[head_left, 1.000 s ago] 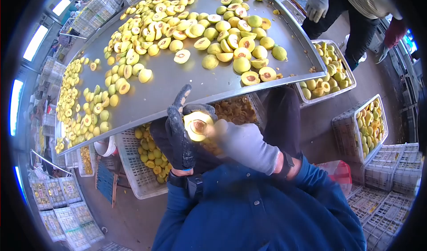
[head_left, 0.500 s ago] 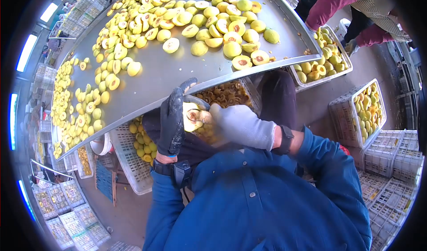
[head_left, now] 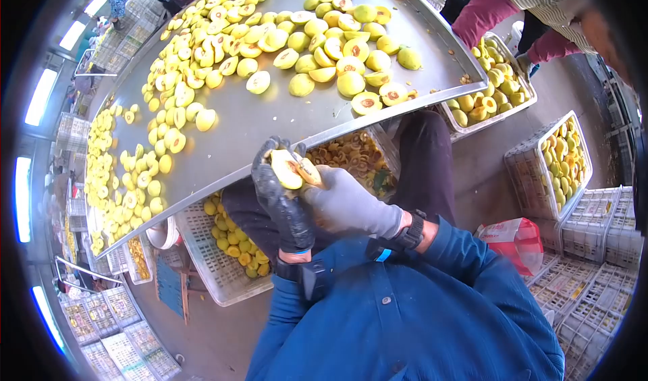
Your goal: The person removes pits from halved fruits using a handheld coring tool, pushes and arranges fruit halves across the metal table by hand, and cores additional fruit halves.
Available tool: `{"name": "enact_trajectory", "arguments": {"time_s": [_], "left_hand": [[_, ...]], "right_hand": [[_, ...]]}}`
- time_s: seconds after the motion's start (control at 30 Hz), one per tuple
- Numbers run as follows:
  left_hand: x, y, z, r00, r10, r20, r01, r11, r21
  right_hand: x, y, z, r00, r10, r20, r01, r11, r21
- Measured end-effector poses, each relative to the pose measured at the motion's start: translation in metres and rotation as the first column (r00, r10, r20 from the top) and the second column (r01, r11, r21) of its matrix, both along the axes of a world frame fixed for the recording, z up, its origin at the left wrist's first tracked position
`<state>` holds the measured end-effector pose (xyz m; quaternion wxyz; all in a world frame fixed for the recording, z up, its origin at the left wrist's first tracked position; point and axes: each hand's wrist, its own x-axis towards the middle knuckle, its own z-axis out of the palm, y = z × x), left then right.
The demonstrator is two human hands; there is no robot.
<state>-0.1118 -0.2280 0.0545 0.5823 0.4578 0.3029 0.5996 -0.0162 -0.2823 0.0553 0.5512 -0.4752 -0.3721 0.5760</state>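
My left hand, in a black glove, is closed around a cut yellow peach just off the table's front edge. My right hand, in a grey glove, meets it from the right with the fingers bent closed. Between the right fingertips and the pale cut face is an orange-brown piece; whether it is part of the peach or separate is unclear. Any tool in the right fingers is hidden. Below the hands, a crate of brown scraps stands partly under the table.
Many halved peaches lie on the metal table. Crates of peaches stand at lower left, at right and by the table's right corner. A co-worker's sleeve reaches there. A red-and-white bag lies near stacked crates.
My left hand has turned and tilted, showing the peach's cut face differently. My right hand has shifted slightly down. The view has moved a little, bringing the bag and a person at upper left into sight.
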Motion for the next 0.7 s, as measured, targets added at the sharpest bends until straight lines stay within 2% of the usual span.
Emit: {"name": "enact_trajectory", "arguments": {"time_s": [0.03, 0.07, 0.1, 0.17, 0.2, 0.3, 0.37, 0.47, 0.6, 0.7], "left_hand": [[0.003, -0.005, 0.003, 0.998, 0.058, 0.017, -0.058, 0.998, -0.017], [0.003, -0.012, 0.012, 0.996, 0.059, -0.067, -0.060, 0.998, -0.017], [0.001, -0.014, 0.017, 0.994, 0.067, -0.088, -0.070, 0.997, -0.029], [-0.001, -0.013, 0.025, 0.990, 0.065, -0.126, -0.072, 0.996, -0.049], [-0.002, -0.014, 0.032, 0.975, 0.038, -0.221, -0.050, 0.998, -0.050], [-0.002, -0.011, 0.033, 0.999, 0.041, -0.014, -0.043, 0.986, -0.162], [0.004, -0.012, 0.042, 0.988, 0.097, -0.121, -0.118, 0.976, -0.185], [0.002, -0.013, 0.042, 0.991, 0.096, -0.090, -0.112, 0.977, -0.184], [-0.002, -0.012, 0.039, 0.997, 0.077, -0.032, -0.081, 0.983, -0.166], [-0.001, -0.010, 0.040, 0.990, 0.101, -0.095, -0.113, 0.986, -0.122]], "right_hand": [[-0.003, 0.002, 0.002, 1.000, -0.027, 0.011, 0.027, 0.998, 0.054], [0.009, -0.004, 0.011, 0.938, 0.048, 0.344, -0.053, 0.999, 0.005], [0.009, -0.005, 0.008, 0.824, 0.052, 0.565, -0.091, 0.995, 0.042], [0.009, -0.005, 0.003, 0.454, -0.001, 0.891, -0.174, 0.981, 0.090], [0.009, -0.007, 0.004, 0.443, -0.043, 0.896, -0.146, 0.982, 0.119], [0.009, -0.010, 0.014, 0.396, -0.143, 0.907, -0.091, 0.977, 0.193], [0.010, -0.010, 0.014, 0.352, -0.177, 0.919, -0.105, 0.968, 0.226], [0.008, -0.009, 0.008, 0.335, -0.181, 0.925, -0.119, 0.965, 0.232], [0.007, -0.009, 0.012, 0.393, -0.146, 0.908, -0.142, 0.966, 0.217], [0.004, -0.012, 0.018, 0.496, -0.076, 0.865, -0.131, 0.978, 0.161]]}}
